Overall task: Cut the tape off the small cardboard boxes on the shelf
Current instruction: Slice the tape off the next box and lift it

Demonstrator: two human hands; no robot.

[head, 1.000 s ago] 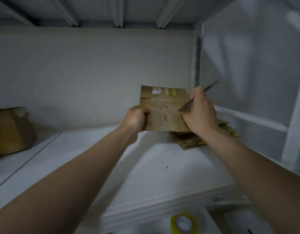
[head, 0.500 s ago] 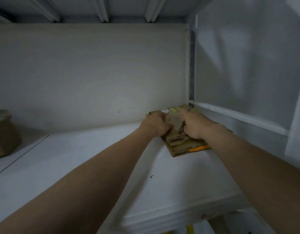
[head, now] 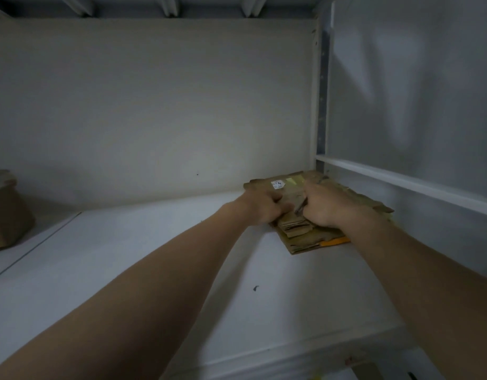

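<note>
Centre right, the cardboard stack (head: 300, 237) is brown, with a white sticker (head: 277, 184) printed dark, a yellow-green tape strip (head: 291, 181) and an orange edge (head: 334, 241); dark grey tool (head: 300, 205); white shelf (head: 127, 270), one dark speck (head: 255, 288); far left, a brown box (head: 6, 212)

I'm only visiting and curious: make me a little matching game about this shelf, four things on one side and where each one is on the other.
Things: 1 thin tool; 2 brown box; 3 white sticker; 4 orange edge.
Places: A far left of the shelf; B low in the cardboard stack; C gripped in the right hand; D on the stack's top sheet.
Pairs: 1-C, 2-A, 3-D, 4-B.
</note>
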